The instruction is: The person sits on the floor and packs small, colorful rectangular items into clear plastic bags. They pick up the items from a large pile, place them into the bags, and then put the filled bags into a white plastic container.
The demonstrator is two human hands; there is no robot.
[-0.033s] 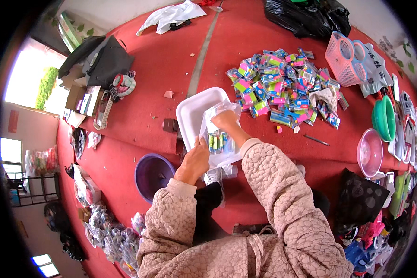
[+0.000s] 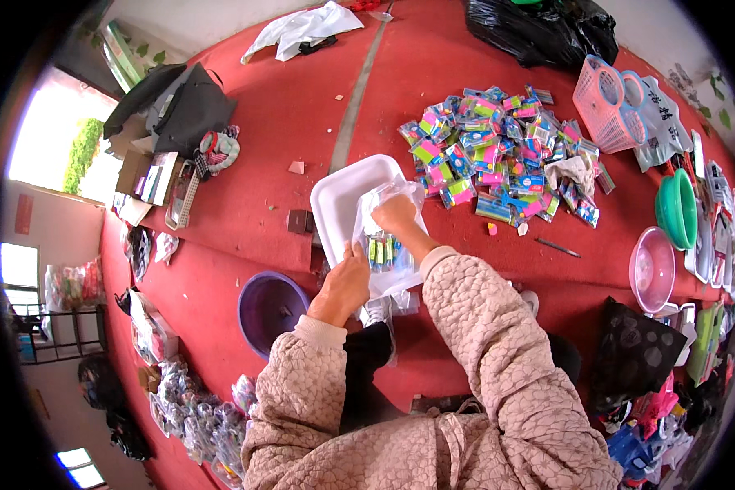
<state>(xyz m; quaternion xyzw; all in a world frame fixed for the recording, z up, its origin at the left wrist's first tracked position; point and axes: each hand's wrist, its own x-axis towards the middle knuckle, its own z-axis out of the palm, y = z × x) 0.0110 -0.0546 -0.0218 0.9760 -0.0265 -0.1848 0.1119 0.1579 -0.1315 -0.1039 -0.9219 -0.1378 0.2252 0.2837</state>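
A white plastic tray [image 2: 341, 181] lies in front of me, with a clear plastic bag [image 2: 394, 282] across its right side. Several small green-and-dark packets [image 2: 381, 251] show through the bag. My left hand [image 2: 343, 287] is closed at the bag's left edge by the tray's near side, fingertips pinching the film. Over the bag's upper part, my right hand [image 2: 397, 214] is closed, its fingers curled down against the film. What lies under those fingers is hidden.
A heap of colourful packets [image 2: 494, 147] lies on the red floor beyond my right hand. A purple basin [image 2: 271, 314] stands by my left forearm. Pink baskets [image 2: 604, 106], a green basin [image 2: 675, 211] and a pink basin [image 2: 652, 269] are at the right.
My right hand and sleeve have shifted very slightly left. The bag has moved a little with the hand; the left hand stays where it was.
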